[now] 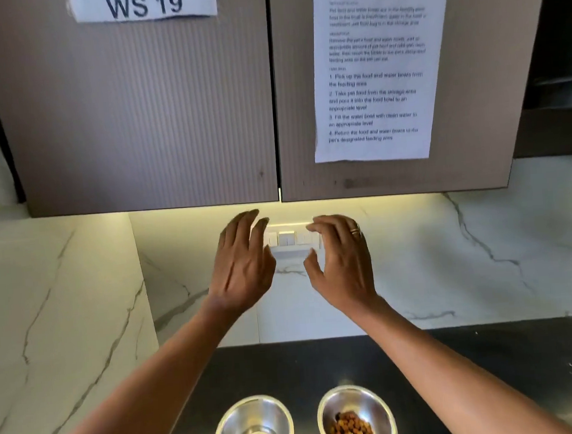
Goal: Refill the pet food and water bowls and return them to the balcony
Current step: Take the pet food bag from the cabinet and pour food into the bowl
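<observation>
Two steel bowls stand side by side on the dark counter at the bottom of the view. The left bowl holds a little clear water. The right bowl holds brown kibble. My left hand and my right hand are raised well above the bowls, in front of the marble backsplash, fingers spread and holding nothing. A ring sits on my right hand.
Closed upper cabinet doors hang just above my hands, with a "WS 19" label and a task sheet taped on. A white switch plate sits on the backsplash behind my fingers. A marble wall closes the left side.
</observation>
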Demonstrator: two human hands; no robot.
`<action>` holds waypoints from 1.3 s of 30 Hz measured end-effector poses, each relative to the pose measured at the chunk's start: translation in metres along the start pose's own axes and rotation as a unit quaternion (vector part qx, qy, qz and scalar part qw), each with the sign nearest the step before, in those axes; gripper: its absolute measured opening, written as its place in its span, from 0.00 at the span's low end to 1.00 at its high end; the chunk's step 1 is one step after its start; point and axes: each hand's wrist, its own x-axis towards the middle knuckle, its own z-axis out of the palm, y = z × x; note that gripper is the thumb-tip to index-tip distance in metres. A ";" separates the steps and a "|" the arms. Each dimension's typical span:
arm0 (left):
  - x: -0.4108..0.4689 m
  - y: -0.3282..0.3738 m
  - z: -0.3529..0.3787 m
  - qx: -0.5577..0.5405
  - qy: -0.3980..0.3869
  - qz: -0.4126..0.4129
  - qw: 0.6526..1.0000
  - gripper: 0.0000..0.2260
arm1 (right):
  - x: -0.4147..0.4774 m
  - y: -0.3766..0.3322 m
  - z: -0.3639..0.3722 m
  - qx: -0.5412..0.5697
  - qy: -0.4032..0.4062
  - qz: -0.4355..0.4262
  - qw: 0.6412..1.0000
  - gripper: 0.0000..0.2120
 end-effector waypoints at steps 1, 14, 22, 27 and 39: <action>0.014 0.000 -0.008 -0.002 0.019 0.010 1.000 0.23 | 0.013 -0.004 0.000 -0.011 0.015 -0.014 1.000 0.19; 0.088 -0.041 -0.019 0.096 -0.039 0.054 0.993 0.38 | 0.103 0.005 0.052 -0.300 -0.027 -0.058 0.952 0.47; 0.091 -0.057 -0.011 0.079 -0.035 0.086 0.993 0.39 | 0.106 0.013 0.060 -0.409 0.054 -0.121 0.903 0.28; 0.089 -0.058 -0.013 0.050 -0.026 0.083 0.995 0.37 | 0.100 0.002 0.052 -0.412 0.087 -0.127 0.898 0.26; 0.074 0.005 -0.052 -0.010 -0.217 -0.035 0.975 0.33 | 0.052 -0.041 -0.063 -0.341 0.115 -0.106 0.927 0.29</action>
